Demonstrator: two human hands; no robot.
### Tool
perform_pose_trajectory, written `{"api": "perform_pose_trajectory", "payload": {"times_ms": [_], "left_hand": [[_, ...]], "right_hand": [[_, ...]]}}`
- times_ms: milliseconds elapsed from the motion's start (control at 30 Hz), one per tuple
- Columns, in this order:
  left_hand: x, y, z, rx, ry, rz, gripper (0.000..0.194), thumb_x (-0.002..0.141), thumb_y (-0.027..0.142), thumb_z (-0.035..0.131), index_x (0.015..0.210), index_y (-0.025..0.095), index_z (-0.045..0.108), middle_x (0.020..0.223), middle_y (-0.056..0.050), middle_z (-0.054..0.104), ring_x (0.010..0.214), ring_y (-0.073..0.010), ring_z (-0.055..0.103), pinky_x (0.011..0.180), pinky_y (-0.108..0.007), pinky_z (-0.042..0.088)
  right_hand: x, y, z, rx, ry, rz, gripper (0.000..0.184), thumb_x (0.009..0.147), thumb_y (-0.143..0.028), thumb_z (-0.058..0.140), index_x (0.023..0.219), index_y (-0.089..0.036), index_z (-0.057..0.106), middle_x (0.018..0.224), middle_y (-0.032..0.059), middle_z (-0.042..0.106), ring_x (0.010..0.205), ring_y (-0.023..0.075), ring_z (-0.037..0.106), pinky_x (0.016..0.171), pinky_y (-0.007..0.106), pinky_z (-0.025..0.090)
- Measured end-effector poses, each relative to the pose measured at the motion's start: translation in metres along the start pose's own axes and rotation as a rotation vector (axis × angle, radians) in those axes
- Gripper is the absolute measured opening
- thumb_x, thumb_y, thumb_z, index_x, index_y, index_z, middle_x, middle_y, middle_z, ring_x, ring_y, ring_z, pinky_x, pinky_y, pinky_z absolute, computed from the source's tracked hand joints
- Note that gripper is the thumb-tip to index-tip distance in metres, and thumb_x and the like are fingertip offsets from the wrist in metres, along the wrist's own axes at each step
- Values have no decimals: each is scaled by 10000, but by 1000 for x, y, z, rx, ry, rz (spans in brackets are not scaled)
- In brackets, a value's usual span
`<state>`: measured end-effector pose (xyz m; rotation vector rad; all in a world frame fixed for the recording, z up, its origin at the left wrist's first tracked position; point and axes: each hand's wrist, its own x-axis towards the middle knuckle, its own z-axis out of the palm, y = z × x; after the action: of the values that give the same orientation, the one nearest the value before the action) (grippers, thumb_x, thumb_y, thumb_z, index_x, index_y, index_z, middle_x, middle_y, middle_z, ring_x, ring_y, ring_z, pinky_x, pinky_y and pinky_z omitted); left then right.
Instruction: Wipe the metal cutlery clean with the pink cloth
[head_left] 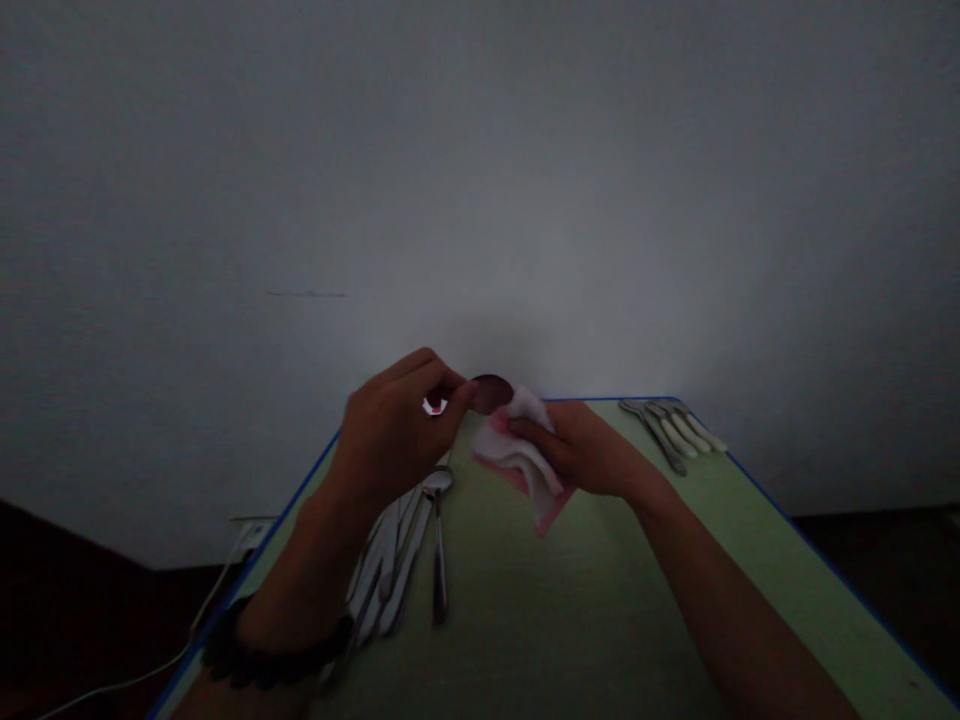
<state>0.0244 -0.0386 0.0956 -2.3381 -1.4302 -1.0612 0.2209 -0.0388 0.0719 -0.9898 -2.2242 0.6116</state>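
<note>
My left hand (pixel 401 420) pinches the tip of a spoon (pixel 492 393) between thumb and fingers, its dark oval bowl showing above the table. My right hand (pixel 581 445) grips a pink and white cloth (pixel 517 450), which wraps against the other end of the spoon. The spoon's handle is hidden by the cloth and right hand. Below my left hand, a second spoon (pixel 439 555) lies on the table beside a pile of metal cutlery (pixel 390 560), partly covered by my forearm.
The green table (pixel 555 610) has a blue edge and stands against a pale wall (pixel 525 200). Several pieces of cutlery (pixel 679 430), some with white handles, lie in a row at the far right. A white cable (pixel 199 620) runs beside the left edge.
</note>
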Motion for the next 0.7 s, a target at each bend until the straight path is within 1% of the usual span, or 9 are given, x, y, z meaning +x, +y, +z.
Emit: {"api": "perform_pose_trajectory", "payload": {"times_ms": [67,100,167,233,300,400,533,633,700], "left_hand": [[1,-10,-6,-4,-1,-69,267,818,374,479,683,156,553,692,-12,571,607,-116,491,587,-235,361],[1,-15,-9,-24,-52,-88,264,817,380,479,695,157,550,681,-8,572,594,-113,490,574,-230,359],[-1,-20,-12,-77,-253,-62,265,827,383,453,721,162,550,642,8,566,549,-105,477,533,-218,345],[-3,-20,-11,-116,-465,25,285,860,368,388,738,170,554,612,19,554,525,-102,467,511,-213,331],[-5,-15,-6,-125,-567,113,332,899,339,298,772,180,561,639,13,564,564,-110,494,537,-220,339],[-7,-3,3,-53,-573,203,384,923,329,214,869,191,568,716,-8,591,651,-136,539,593,-243,352],[-8,9,14,79,-559,336,367,924,312,219,871,189,561,727,-18,604,642,-155,547,581,-262,343],[-8,11,21,151,-527,356,372,923,297,217,847,184,563,722,-26,617,635,-167,555,561,-266,340],[-7,7,23,169,-519,349,383,920,313,221,852,189,577,720,-28,624,629,-167,558,553,-261,339]], "right_hand": [[-5,0,-15,15,-99,28,297,881,-356,369,924,-166,593,812,11,639,718,120,542,654,215,375],[-8,1,-22,14,-145,51,283,877,-343,382,964,-167,586,835,11,639,736,120,543,667,214,379],[-13,2,-35,0,-237,96,271,871,-321,401,1009,-169,577,837,5,638,731,116,543,656,206,382],[-17,2,-43,-22,-336,120,267,865,-313,414,1014,-168,582,809,2,636,700,112,541,620,199,379],[-18,0,-45,-43,-398,122,270,865,-313,412,1003,-168,593,785,2,635,672,109,537,593,197,370],[-17,-3,-40,-80,-404,106,269,866,-324,409,976,-171,601,777,2,631,659,107,533,577,197,359],[-11,-4,-22,-151,-373,34,291,869,-354,386,851,-156,599,706,3,609,612,102,502,560,205,342],[-6,-1,-10,-184,-301,18,304,874,-351,369,803,-157,591,712,10,613,610,101,497,576,211,342],[-5,2,-8,-182,-289,29,315,873,-368,368,800,-159,592,712,12,617,605,101,500,570,210,339]]}}
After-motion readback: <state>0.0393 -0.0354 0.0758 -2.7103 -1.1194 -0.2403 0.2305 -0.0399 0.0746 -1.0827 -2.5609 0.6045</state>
